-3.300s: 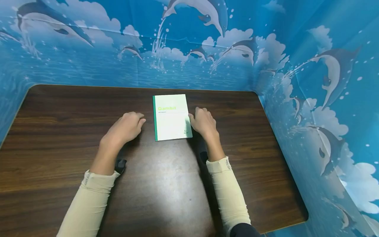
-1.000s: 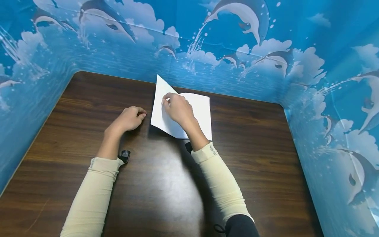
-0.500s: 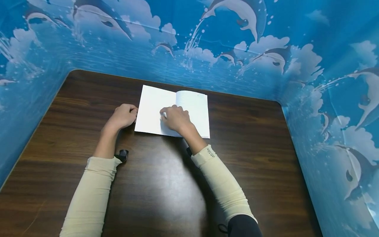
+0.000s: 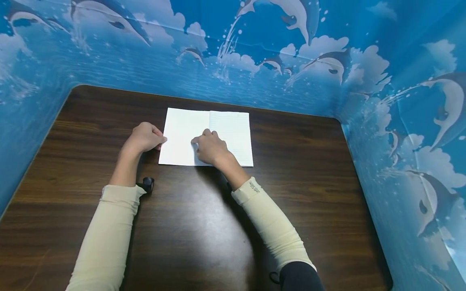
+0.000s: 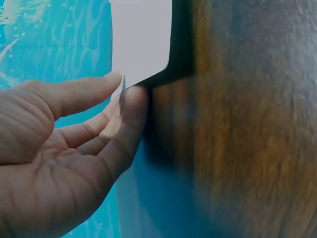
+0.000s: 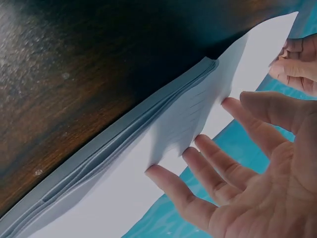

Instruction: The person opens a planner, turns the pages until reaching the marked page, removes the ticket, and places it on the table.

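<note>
An open notebook (image 4: 233, 133) lies on the dark wooden table, with a blank left side and a faintly lined right page. My left hand (image 4: 145, 138) pinches the left edge of the cover between thumb and fingers, as the left wrist view shows with the white cover (image 5: 141, 39). Near the centre fold, my right hand (image 4: 210, 148) rests on the notebook with fingers extended. In the right wrist view its fingertips (image 6: 154, 171) touch the page by the fold, and the stacked pages (image 6: 124, 119) show from their lower edge. Part of the fold is hidden under that hand.
The wooden table (image 4: 196, 234) spreads around the notebook. Behind it and along its sides hangs a blue curtain (image 4: 145, 68) printed with dolphins and clouds. A small black device (image 4: 147, 184) is strapped at the left wrist.
The closed notebook has been opened, its cover swung over to the left and laid flat. My right hand moved from its right edge to the fold; my left hand now grips the cover's edge.
</note>
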Motion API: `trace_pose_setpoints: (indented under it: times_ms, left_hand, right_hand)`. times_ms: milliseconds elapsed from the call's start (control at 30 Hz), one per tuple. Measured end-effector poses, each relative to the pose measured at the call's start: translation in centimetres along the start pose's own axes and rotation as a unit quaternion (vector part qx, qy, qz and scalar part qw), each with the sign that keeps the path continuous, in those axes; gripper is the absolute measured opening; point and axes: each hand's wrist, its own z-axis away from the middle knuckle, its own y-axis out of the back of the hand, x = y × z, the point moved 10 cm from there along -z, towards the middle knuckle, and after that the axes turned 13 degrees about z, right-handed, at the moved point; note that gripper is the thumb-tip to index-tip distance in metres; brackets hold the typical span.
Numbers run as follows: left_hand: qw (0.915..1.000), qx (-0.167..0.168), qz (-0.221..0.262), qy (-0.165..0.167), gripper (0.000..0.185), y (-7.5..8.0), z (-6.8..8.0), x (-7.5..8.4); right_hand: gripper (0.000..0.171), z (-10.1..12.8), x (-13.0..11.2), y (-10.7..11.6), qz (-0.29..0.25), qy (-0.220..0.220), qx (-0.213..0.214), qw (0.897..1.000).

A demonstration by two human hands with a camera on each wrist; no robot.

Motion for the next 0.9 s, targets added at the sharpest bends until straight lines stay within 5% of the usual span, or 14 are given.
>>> trace_pose_setpoints:
  times_ms: [333, 467, 633, 900]
  left_hand:
    - [0.9990, 0.021, 0.035, 0.017, 0.023, 0.3, -0.9, -0.9]
    - [0.9989, 0.017, 0.037, 0.021, 0.023, 0.1, -1.0, -1.0]
    - [0.9990, 0.013, 0.033, 0.027, 0.024, 0.2, -1.0, -1.1]
    - [0.9988, 0.020, 0.029, 0.035, 0.025, 0.3, -1.2, -1.1]
  right_hand:
    - [0.038, -0.3, 0.8, 0.1, -0.009, -0.011, 0.003, 1.000]
    - [0.035, -0.7, 2.0, 0.6, -0.018, -0.030, 0.041, 0.999]
    - [0.042, -1.1, 4.7, 1.0, -0.042, -0.061, 0.084, 0.994]
    - [0.041, -1.5, 11.5, 1.0, -0.056, -0.147, 0.075, 0.985]
